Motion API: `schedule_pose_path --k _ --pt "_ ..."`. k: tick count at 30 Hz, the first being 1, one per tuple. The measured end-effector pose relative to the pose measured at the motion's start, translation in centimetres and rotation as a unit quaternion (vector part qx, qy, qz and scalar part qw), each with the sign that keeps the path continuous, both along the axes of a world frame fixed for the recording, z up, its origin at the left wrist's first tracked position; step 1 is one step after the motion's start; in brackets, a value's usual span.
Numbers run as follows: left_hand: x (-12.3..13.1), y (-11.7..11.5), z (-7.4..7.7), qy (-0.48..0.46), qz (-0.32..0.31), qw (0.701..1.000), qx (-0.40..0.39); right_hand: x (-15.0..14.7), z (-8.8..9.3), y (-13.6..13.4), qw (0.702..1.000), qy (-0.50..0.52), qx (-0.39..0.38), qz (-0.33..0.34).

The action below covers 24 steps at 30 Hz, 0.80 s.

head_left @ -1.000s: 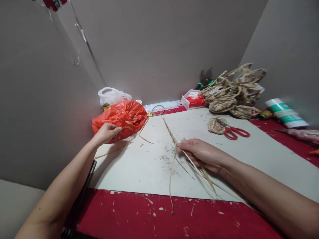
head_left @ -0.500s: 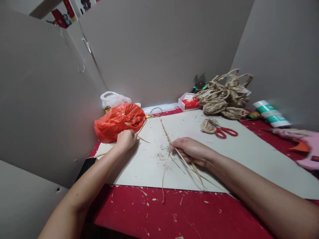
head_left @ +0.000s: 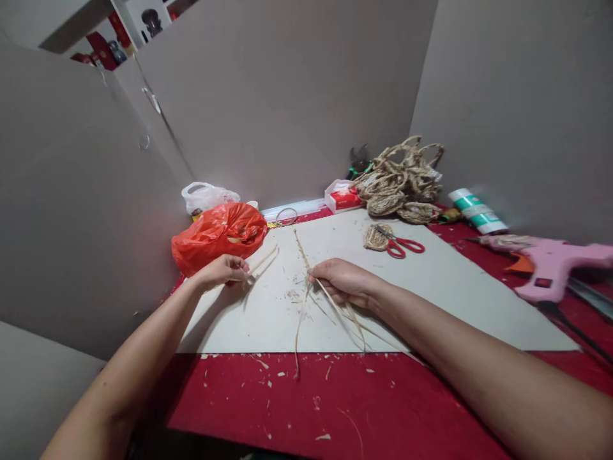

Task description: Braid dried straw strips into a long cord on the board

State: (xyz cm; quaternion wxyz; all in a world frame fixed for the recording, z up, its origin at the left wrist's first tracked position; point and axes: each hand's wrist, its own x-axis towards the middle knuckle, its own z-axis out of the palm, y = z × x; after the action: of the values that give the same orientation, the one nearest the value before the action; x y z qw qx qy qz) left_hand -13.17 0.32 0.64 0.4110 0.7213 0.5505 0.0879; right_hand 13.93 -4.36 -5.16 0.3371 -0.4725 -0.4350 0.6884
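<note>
My right hand (head_left: 342, 281) is closed in a pinch on a thin straw braid (head_left: 301, 248) just where its woven part ends. The braid runs away from me across a white board (head_left: 445, 300), and several loose strands (head_left: 299, 338) fan out below the pinch toward the front edge. To the left, my left hand (head_left: 228, 271) is closed on a separate pale straw strand (head_left: 262, 260), whose far part sticks out to the upper right. An orange plastic bag (head_left: 218, 236) lies just behind that hand, with straw showing in its opening.
Red-handled scissors (head_left: 402, 246) rest on a small woven piece (head_left: 376, 236) at the right. Bundles of braided cord (head_left: 397, 182), a red tissue pack (head_left: 345, 200) and a white-green roll (head_left: 479, 211) line the back. A pink glue gun (head_left: 550, 262) lies far right on red cloth.
My left hand has drawn back from the orange bag toward me, with the straw strand in it. My right hand keeps its pinch on the braid. The view has turned slightly right.
</note>
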Motion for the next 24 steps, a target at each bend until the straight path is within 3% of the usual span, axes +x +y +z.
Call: schedule_pose_path --k 2,5,7,9,13,16,18,20,24 --pt "-1.0 -1.0 0.3 0.019 -0.036 0.998 -0.055 0.0 0.0 0.0 1.0 -0.002 -0.001 0.001" --pt "-0.9 -1.8 0.1 0.101 -0.015 0.994 0.044 -0.1 0.0 0.0 1.0 -0.005 -0.005 0.005" --pt "0.5 -1.9 -0.5 0.12 0.016 0.982 0.146 0.0 0.0 0.0 1.0 -0.007 -0.007 0.007" --pt "2.7 -1.6 -1.3 0.111 0.022 0.974 0.195 0.0 0.0 0.0 1.0 -0.007 -0.009 0.006" --pt "7.2 -0.8 -3.0 0.108 0.036 0.964 0.241 -0.1 0.2 -0.1 1.0 -0.009 -0.007 0.002" --pt "8.7 -0.4 -3.6 0.091 0.055 0.967 0.232 -0.2 0.3 -0.1 1.0 -0.003 -0.004 0.006" --pt "8.9 -0.3 -3.5 0.051 0.049 0.979 0.193 -0.1 0.4 0.0 1.0 0.004 -0.001 0.008" --pt "8.8 -0.5 -3.1 -0.054 0.053 0.993 0.092 -0.1 0.4 0.0 1.0 0.004 0.005 0.007" --pt "9.2 -1.3 -2.8 -0.276 0.073 0.948 -0.143 0.0 0.4 -0.1 1.0 -0.007 0.022 0.005"
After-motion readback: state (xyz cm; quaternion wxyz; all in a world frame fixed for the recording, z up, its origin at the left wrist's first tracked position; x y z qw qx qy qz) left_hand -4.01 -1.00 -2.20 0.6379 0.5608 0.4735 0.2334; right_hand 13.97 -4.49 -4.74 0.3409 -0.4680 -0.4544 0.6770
